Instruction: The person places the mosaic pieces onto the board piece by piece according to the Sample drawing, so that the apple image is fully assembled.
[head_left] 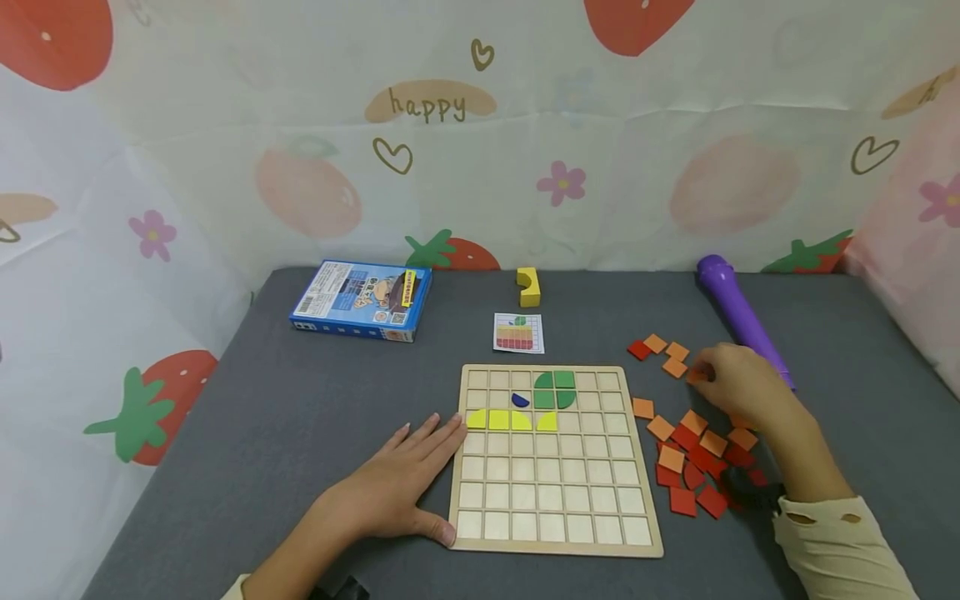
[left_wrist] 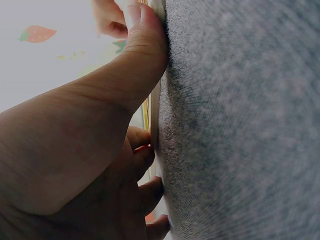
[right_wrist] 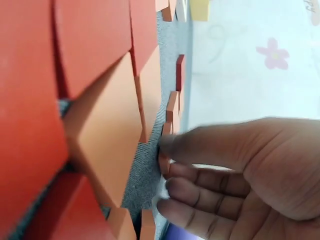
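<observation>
A wooden grid board (head_left: 555, 543) lies on the dark grey table with a few green, yellow and blue pieces set in its upper cells. My left hand (head_left: 401, 483) rests at its left edge with the fingers spread, fingertips and thumb at the rim. To the right of the board, my right hand (head_left: 738, 379) pinches an orange square tile (right_wrist: 164, 159) between thumb and fingers, low at the table. Several more orange tiles (head_left: 675, 367) and a red tile (head_left: 640, 350) lie just left of that hand. Below it spreads a loose pile of red and orange tiles (head_left: 703, 458).
Behind the board lies a small pattern card (head_left: 518, 333), with a yellow notched block (head_left: 528, 287) beyond it. At the back left is a blue box (head_left: 362, 300). A purple microphone-shaped object (head_left: 738, 312) lies close behind my right hand. A printed curtain (head_left: 465, 192) borders the table's back.
</observation>
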